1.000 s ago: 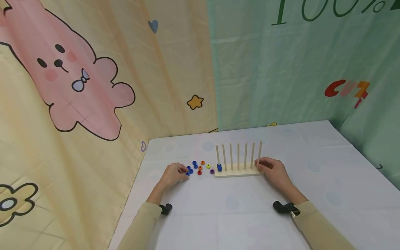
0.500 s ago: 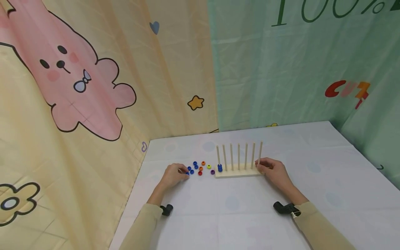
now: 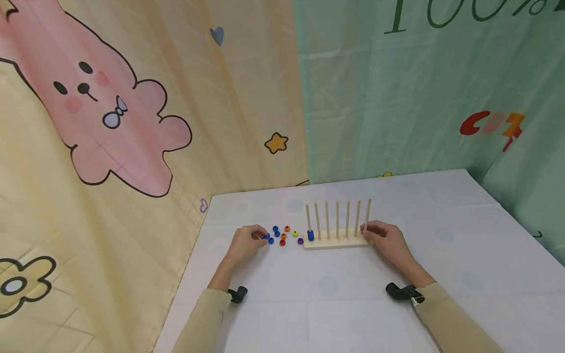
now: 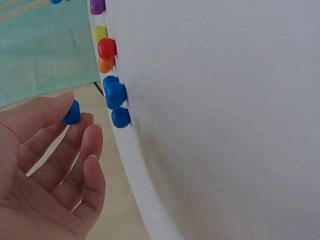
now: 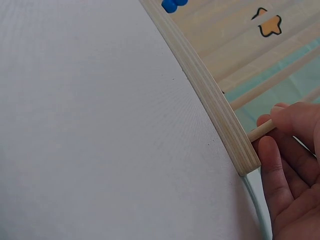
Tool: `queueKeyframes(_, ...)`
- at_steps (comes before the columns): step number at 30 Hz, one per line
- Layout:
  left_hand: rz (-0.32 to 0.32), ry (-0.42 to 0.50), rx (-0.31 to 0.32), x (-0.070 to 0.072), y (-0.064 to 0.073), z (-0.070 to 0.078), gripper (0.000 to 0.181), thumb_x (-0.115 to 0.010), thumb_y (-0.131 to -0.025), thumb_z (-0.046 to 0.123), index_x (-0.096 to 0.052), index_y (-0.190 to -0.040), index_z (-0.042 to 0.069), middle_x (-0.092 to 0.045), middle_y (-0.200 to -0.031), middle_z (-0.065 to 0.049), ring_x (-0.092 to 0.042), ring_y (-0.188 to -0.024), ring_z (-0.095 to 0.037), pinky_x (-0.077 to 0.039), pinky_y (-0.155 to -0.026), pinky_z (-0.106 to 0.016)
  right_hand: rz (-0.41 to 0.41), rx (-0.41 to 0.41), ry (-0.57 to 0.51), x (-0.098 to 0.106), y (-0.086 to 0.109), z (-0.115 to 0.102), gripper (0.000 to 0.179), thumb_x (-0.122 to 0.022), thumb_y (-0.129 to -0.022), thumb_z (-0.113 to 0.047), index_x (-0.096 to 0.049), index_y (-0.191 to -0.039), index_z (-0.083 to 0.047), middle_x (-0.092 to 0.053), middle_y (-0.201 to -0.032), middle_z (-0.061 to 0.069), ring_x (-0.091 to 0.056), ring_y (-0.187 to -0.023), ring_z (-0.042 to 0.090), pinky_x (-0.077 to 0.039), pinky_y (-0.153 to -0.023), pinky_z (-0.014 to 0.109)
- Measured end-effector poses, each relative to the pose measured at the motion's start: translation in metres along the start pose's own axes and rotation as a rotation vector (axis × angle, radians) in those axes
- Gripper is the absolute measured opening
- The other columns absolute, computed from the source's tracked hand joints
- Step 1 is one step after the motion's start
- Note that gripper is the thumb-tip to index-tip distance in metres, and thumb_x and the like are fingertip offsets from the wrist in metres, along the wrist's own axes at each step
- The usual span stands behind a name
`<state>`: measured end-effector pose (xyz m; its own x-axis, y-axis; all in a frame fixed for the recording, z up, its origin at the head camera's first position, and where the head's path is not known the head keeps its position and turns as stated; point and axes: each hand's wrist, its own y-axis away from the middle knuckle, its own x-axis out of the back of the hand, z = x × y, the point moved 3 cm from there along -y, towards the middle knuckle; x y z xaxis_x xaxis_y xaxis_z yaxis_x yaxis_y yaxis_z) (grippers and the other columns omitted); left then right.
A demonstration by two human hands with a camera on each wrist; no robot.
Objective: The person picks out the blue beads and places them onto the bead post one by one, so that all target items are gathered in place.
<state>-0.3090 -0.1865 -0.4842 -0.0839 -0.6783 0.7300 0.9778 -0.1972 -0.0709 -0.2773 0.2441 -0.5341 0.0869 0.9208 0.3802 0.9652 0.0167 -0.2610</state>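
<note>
Between thumb and fingertips my left hand (image 3: 245, 243) pinches a blue bead (image 4: 73, 113), lifted off the table in the left wrist view. Close beside it lie several more blue beads (image 4: 117, 93). My right hand (image 3: 386, 239) grips the rightmost peg (image 5: 262, 131) low down, at the right end of a wooden peg stand (image 3: 337, 243). A row of several upright pegs rises from this stand. Blue beads (image 3: 311, 236) are threaded on its leftmost peg, down at the base; the other pegs carry none.
Between the left hand and the stand lie orange beads (image 3: 287, 228), a red bead (image 3: 282, 242), a yellow bead (image 3: 295, 233) and a purple bead (image 3: 300, 241). A white cloth covers the table (image 3: 326, 304). Printed curtains (image 3: 247, 98) hang behind and to the left.
My left hand has risen slightly from the table, bringing up a blue bead between its fingertips. The right hand keeps its hold on the rightmost peg.
</note>
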Motion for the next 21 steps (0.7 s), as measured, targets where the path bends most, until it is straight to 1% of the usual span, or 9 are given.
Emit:
queueKeyframes(7, 0.034, 0.026, -0.023, 0.001, 0.000, 0.008, 0.018, -0.080, -0.086, 0.010, -0.076, -0.103, 0.008, -0.068, -0.088, 0.004, -0.060, -0.083, -0.018, -0.051, -0.068, -0.031, 0.005, -0.001, 0.005, 0.001, 0.000, 0.000, 0.021, -0.071, -0.095, -0.031, -0.074, -0.109, -0.015, -0.074, -0.106, 0.001, -0.066, -0.096, 0.011, -0.053, -0.075, 0.021)
queueKeyframes(11, 0.064, 0.042, -0.034, 0.001, -0.001, 0.013, 0.020, -0.080, -0.086, 0.011, -0.076, -0.105, 0.008, -0.068, -0.089, 0.003, -0.060, -0.084, -0.018, -0.051, -0.069, -0.032, 0.003, 0.002, -0.004, 0.000, 0.000, -0.001, 0.022, -0.071, -0.096, -0.030, -0.074, -0.110, -0.013, -0.074, -0.107, 0.005, -0.066, -0.097, 0.013, -0.053, -0.075, 0.021)
queueKeyframes(15, 0.087, 0.077, -0.033, 0.001, -0.001, 0.019, 0.021, -0.081, -0.086, 0.011, -0.076, -0.106, 0.009, -0.067, -0.090, 0.000, -0.060, -0.084, -0.019, -0.052, -0.071, -0.033, -0.002, 0.010, -0.008, -0.001, 0.000, 0.000, 0.023, -0.071, -0.096, -0.027, -0.074, -0.111, -0.010, -0.074, -0.108, 0.009, -0.066, -0.098, 0.014, -0.052, -0.075, 0.020)
queueKeyframes(21, 0.125, 0.166, -0.022, 0.002, 0.000, 0.027, 0.022, -0.081, -0.085, 0.011, -0.076, -0.107, 0.009, -0.067, -0.091, -0.001, -0.060, -0.085, -0.021, -0.053, -0.072, -0.033, -0.002, 0.010, -0.007, 0.000, 0.000, 0.001, 0.023, -0.071, -0.096, -0.027, -0.074, -0.111, -0.010, -0.074, -0.108, 0.008, -0.066, -0.097, 0.012, -0.053, -0.074, 0.020)
